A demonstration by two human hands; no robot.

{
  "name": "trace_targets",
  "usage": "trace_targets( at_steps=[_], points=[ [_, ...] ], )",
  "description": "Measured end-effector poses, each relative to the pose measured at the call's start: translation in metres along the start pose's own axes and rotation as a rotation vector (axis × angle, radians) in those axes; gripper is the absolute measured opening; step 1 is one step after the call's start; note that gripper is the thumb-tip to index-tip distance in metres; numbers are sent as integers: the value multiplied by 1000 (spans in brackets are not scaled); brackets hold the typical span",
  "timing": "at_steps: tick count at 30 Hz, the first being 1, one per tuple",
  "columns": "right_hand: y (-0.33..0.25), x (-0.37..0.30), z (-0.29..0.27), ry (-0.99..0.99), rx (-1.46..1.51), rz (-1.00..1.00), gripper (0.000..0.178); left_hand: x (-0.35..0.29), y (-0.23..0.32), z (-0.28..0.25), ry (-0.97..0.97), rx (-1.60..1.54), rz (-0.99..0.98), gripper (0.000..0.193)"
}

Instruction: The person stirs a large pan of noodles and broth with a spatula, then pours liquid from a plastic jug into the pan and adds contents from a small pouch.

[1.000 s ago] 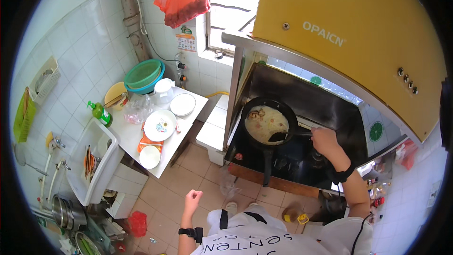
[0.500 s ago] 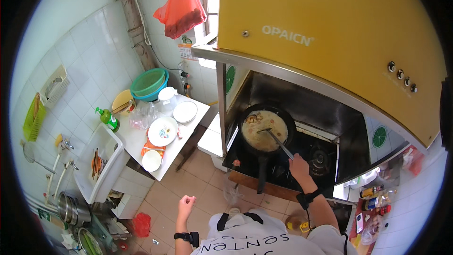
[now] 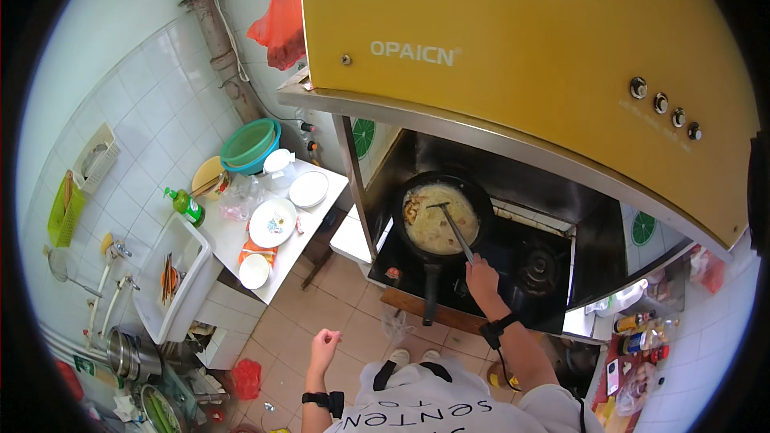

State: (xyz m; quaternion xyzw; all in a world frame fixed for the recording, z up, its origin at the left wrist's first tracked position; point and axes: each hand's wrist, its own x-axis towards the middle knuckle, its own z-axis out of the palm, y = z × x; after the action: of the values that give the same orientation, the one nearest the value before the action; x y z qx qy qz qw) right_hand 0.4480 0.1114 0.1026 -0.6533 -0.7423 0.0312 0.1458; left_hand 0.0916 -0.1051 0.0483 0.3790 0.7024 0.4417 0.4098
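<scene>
My right hand [image 3: 482, 281] is closed round the handle of a metal spatula [image 3: 459, 234], which slants away to the left. Its blade rests in pale, bubbling liquid with food [image 3: 429, 228], and browner pieces gather at the left side. This fills a black wok [image 3: 484, 212] on the left burner of the stove. The wok's long handle [image 3: 431, 293] points toward me, with neither hand on it. Held over the floor at my left, my left hand [image 3: 324, 349] is curled closed, with nothing seen in it.
A yellow range hood [image 3: 513, 24] overhangs the stove [image 3: 505, 265]. The second burner [image 3: 539, 269] lies to the right. On the left, a white table [image 3: 317, 220] bears plates, a bowl and basins beside a sink [image 3: 200, 269]. Bottles [image 3: 638, 341] stand at the far right.
The spatula blade has shifted toward the far left part of the wok, my right hand moving with it. The whole view has turned slightly. My left hand stays curled.
</scene>
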Motion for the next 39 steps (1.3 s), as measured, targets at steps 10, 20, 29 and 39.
trace_targets(
  at_steps=[10,20,29,39],
  points=[
    [15,-54,-66,-126,44,8,25,-14,7,31,-30,15,-3,19],
    [43,-58,-137,-61,137,-88,24,-31,9,48,-12,18,-17,24],
    [33,16,-65,91,73,-20,32,-53,-2,34,113,67,-56,21],
    [7,-2,-19,-1,-61,-22,33,-48,-32,-19,216,-99,-59,17]
  ],
)
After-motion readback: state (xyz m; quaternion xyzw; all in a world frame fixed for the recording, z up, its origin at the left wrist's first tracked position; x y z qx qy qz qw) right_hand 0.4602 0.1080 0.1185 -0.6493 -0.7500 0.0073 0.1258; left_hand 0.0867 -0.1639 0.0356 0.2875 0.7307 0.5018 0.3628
